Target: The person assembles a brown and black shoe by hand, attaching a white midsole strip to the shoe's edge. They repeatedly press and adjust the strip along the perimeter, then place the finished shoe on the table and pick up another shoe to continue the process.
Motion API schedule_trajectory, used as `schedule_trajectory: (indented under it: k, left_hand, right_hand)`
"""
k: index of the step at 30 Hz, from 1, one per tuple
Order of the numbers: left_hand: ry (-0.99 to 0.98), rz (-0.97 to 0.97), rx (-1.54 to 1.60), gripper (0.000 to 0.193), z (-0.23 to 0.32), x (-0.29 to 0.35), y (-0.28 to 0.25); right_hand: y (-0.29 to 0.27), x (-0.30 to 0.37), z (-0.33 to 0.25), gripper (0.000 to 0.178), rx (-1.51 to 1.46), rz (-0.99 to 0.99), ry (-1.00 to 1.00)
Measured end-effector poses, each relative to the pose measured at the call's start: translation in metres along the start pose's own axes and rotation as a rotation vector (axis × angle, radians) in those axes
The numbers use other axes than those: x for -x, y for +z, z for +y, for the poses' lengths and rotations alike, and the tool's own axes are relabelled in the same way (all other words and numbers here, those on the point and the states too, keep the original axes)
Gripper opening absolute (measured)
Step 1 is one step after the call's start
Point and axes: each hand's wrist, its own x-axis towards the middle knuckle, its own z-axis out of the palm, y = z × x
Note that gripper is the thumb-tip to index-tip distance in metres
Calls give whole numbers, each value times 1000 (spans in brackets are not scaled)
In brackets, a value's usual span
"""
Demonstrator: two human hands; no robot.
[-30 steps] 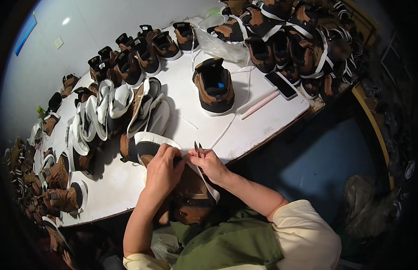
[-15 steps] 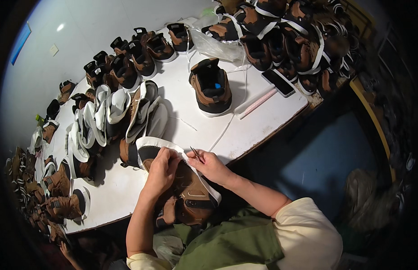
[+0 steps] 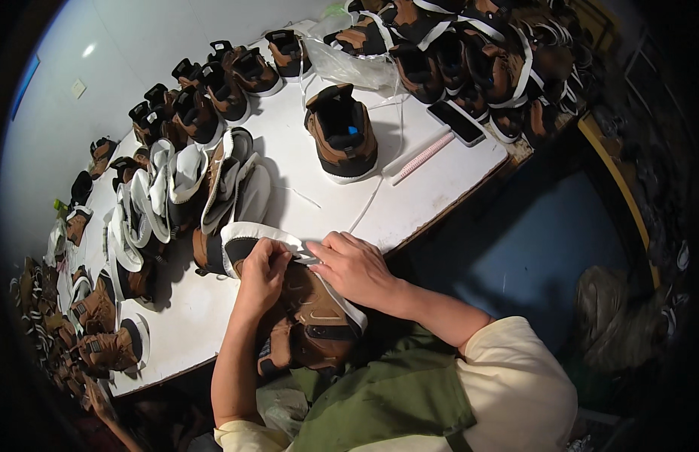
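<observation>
A brown and black shoe upper (image 3: 308, 294) with a white stitched edge strip (image 3: 251, 230) lies at the near table edge, partly over my lap. My left hand (image 3: 264, 273) is closed, thumb and fingers pinching the upper beside the strip. Just to the right, my right hand (image 3: 357, 271) has its thumb and fingers closed on the same white edge, back of the hand turned up. Whether the thin dark pointed tool is still in its palm is hidden. Against the upper's far left end rests a brown and black heel part (image 3: 207, 252).
A finished-looking shoe (image 3: 342, 135) stands mid-table. Right of it lie a phone (image 3: 456, 124) and a pink-white rod (image 3: 422, 158). White-edged uppers (image 3: 187, 173) lean at left; shoes (image 3: 470, 60) pile up back right. At lower left is another person's hand (image 3: 101, 399).
My right hand has turned over and its fingers have come onto the white edge near my left hand. The thin pointed tool it held no longer shows. The view has shifted slightly.
</observation>
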Motion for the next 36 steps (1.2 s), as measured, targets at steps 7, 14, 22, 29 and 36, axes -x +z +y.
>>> schedule_trajectory:
  k: [7, 14, 22, 29, 36]
  left_hand:
    - [3, -6, 7, 6, -4, 3, 4]
    - [69, -18, -50, 8, -3, 1, 5]
    - [116, 4, -95, 9, -4, -3, 8]
    - [178, 25, -163, 8, -12, -4, 9]
    - [214, 48, -213, 9, -14, -6, 13]
  right_hand:
    - [5, -2, -3, 27, 235, -46, -55]
    - [18, -9, 3, 14, 348, -40, -86]
    - [22, -15, 2, 9, 421, -25, -145]
    - [26, -18, 6, 11, 412, -24, -197]
    - [29, -17, 12, 11, 409, -1, -235]
